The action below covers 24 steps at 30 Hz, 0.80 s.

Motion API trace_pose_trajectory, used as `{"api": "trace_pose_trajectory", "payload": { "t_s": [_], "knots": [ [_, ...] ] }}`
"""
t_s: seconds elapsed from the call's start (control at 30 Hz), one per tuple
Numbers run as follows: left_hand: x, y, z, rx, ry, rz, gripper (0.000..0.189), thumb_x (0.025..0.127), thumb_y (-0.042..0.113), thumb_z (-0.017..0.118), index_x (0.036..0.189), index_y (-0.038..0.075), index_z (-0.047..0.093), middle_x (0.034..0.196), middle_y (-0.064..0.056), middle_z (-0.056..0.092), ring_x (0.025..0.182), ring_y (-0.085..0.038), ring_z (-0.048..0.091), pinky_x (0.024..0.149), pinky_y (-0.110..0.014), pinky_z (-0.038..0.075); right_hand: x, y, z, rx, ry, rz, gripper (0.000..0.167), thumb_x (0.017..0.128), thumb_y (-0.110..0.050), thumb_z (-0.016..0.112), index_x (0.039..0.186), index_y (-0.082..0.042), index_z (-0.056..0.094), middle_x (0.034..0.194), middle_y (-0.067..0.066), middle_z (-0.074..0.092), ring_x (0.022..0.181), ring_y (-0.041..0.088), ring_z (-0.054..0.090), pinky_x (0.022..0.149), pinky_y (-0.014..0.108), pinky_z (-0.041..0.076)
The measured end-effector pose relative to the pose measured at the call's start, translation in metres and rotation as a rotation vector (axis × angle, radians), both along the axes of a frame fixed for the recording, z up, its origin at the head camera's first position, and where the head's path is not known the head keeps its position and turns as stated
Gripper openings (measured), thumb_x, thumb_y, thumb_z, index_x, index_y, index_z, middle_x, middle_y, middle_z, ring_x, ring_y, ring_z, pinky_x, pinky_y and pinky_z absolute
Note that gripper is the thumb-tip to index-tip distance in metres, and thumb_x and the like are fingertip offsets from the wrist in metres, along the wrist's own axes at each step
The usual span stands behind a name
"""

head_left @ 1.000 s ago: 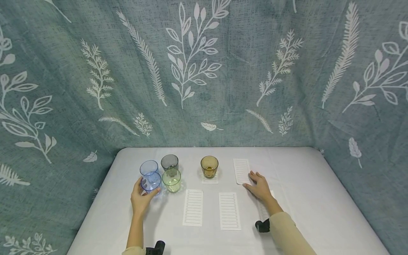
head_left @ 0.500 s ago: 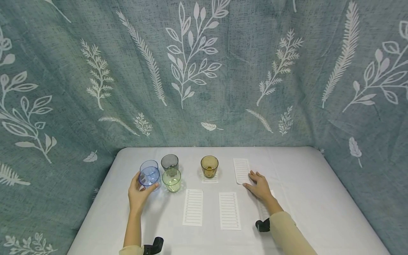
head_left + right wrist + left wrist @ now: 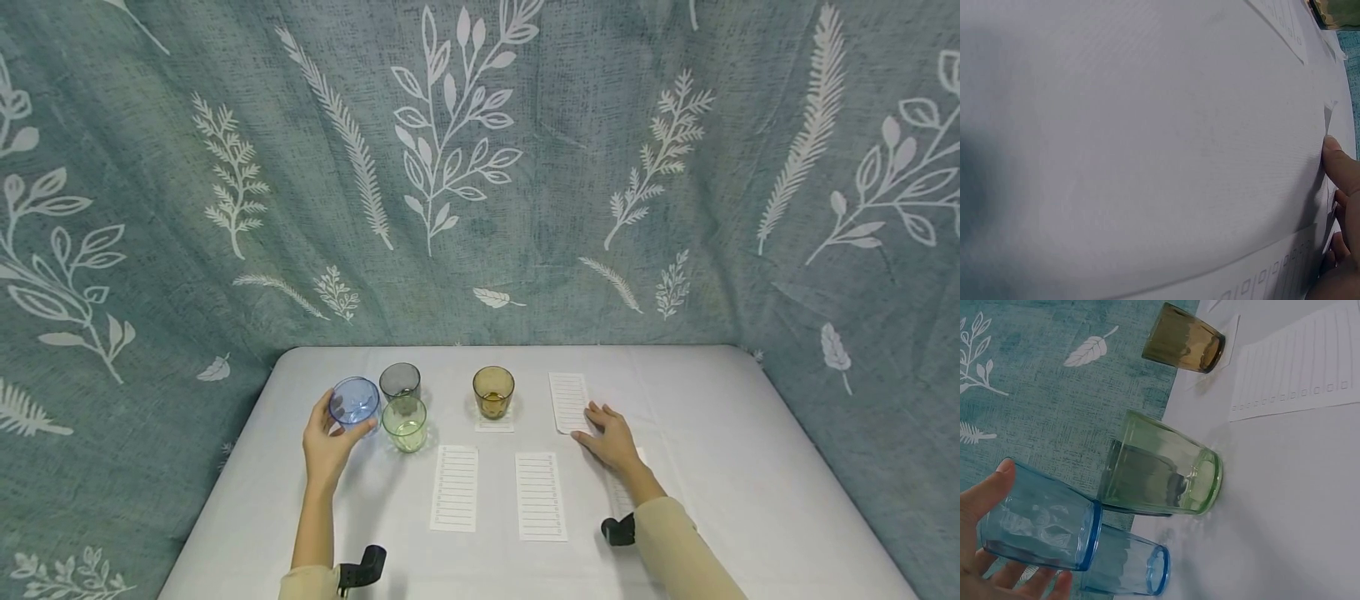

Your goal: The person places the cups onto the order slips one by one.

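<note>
My left hand [image 3: 327, 447] grips a blue glass [image 3: 355, 397], thumb on one side and fingers round the other. In the left wrist view the held blue glass [image 3: 1041, 515] hangs tilted above the table, overlapping a second blue glass [image 3: 1129, 565] that stands behind it. Right beside them stand a green glass [image 3: 405, 425] and a grey glass [image 3: 400, 381]. On the right, my right hand [image 3: 613, 443] rests at the lower right corner of a lined checklist sheet [image 3: 567, 398]. Its thumb [image 3: 1338, 164] touches the sheet's edge in the right wrist view.
An amber glass [image 3: 492, 393] stands on a checklist slip [image 3: 494, 427] at the back middle. Two more sheets lie in front, a left sheet [image 3: 454, 489] and a right sheet [image 3: 541, 497]. Another sheet [image 3: 618, 493] is partly under my right forearm. A patterned curtain [image 3: 480, 167] hangs behind the table.
My left hand has carried the blue glass away from me, up over the second blue glass, which it now covers in the head view. The right hand has stayed put on its sheet.
</note>
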<state>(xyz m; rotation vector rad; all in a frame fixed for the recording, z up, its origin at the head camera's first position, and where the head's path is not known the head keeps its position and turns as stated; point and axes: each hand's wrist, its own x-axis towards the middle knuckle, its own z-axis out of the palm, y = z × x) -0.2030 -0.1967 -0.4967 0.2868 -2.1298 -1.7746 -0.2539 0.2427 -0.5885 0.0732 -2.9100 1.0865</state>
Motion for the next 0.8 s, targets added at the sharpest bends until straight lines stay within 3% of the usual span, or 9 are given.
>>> {"api": "trace_pose_trajectory", "payload": {
  "t_s": [0.37, 0.8],
  "knots": [
    [-0.004, 0.004, 0.017, 0.031, 0.035, -0.021, 0.087, 0.07, 0.004, 0.081, 0.143, 0.001, 0.034, 0.146, -0.022, 0.035, 0.132, -0.038, 0.037, 0.102, -0.049, 0.038, 0.0, 0.0, 0.0, -0.006, -0.005, 0.003, 0.063, 0.084, -0.022, 0.071, 0.131, 0.011, 0.045, 0.144, 0.022, 0.035, 0.137, 0.045, 0.02, 0.112, 0.056, 0.017],
    [-0.014, 0.016, 0.025, 0.064, 0.038, -0.054, 0.085, 0.071, 0.002, 0.08, 0.143, 0.0, 0.034, 0.144, -0.021, 0.039, 0.129, -0.035, 0.039, 0.1, -0.047, 0.037, -0.001, 0.0, -0.001, 0.002, 0.006, -0.001, 0.062, 0.084, -0.021, 0.071, 0.13, 0.011, 0.046, 0.144, 0.023, 0.036, 0.137, 0.044, 0.021, 0.112, 0.055, 0.017]
  ]
}}
